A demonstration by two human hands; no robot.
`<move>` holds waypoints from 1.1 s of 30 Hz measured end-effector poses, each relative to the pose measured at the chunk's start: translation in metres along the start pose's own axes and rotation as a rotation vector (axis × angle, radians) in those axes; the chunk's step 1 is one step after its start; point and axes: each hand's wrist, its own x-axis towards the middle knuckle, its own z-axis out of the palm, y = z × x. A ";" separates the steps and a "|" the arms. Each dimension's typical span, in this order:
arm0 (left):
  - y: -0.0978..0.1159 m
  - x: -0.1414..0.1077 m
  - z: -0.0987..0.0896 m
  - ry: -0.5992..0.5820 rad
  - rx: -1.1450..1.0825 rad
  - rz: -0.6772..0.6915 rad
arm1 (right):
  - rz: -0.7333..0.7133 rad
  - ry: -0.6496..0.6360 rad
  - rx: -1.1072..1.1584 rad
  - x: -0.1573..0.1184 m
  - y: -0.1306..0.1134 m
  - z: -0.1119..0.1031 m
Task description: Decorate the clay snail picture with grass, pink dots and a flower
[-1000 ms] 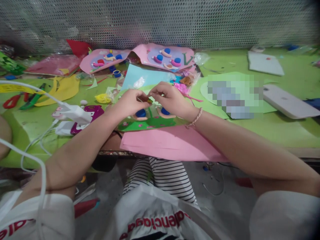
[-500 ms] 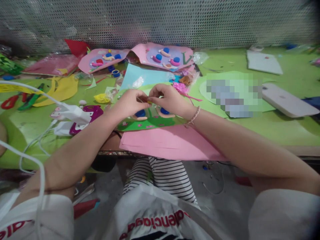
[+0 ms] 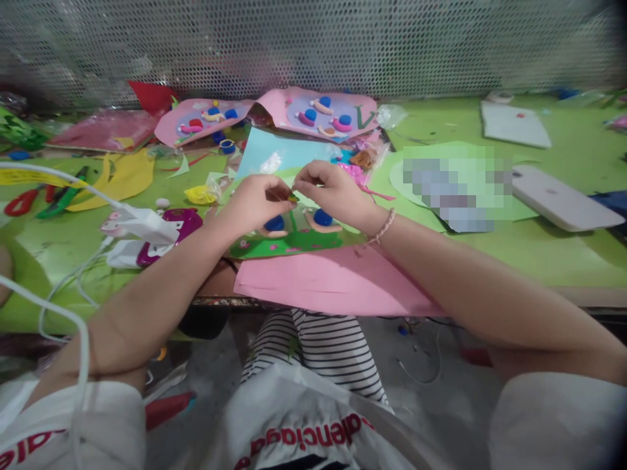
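My left hand (image 3: pixel 259 199) pinches a small green-and-yellow piece (image 3: pixel 292 197) between thumb and fingers. Close beside it, my right hand (image 3: pixel 333 192) is closed in a pinch; what its fingertips hold, if anything, is too small to make out. Both hands are over a green craft picture (image 3: pixel 313 245) with pink flowers along its lower edge. Two blue snail shells (image 3: pixel 275 224) with beige bodies are stuck on it, one under each hand. The middle of the picture is partly hidden by my fingers.
Pink paper (image 3: pixel 333 281) lies at the table's near edge. A power strip with white chargers (image 3: pixel 147 228) and red-handled scissors (image 3: pixel 22 201) are on the left. A phone (image 3: pixel 563 199) rests on the right. Pink snail pictures (image 3: pixel 328 117) and a yellow lump in plastic (image 3: pixel 200 194) lie beyond.
My fingertips have parted slightly: the right hand's have lifted a little from the left's, and the green-and-yellow piece shows more clearly in my left hand.
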 end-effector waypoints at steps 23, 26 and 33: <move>-0.006 0.005 -0.002 0.018 -0.117 -0.110 | -0.197 0.026 -0.155 -0.003 0.006 -0.004; -0.005 0.005 -0.003 0.022 -0.108 -0.108 | -0.226 0.024 -0.173 -0.003 0.008 -0.004; -0.008 0.005 -0.003 0.019 -0.111 -0.089 | -0.252 0.035 -0.245 -0.004 0.010 -0.006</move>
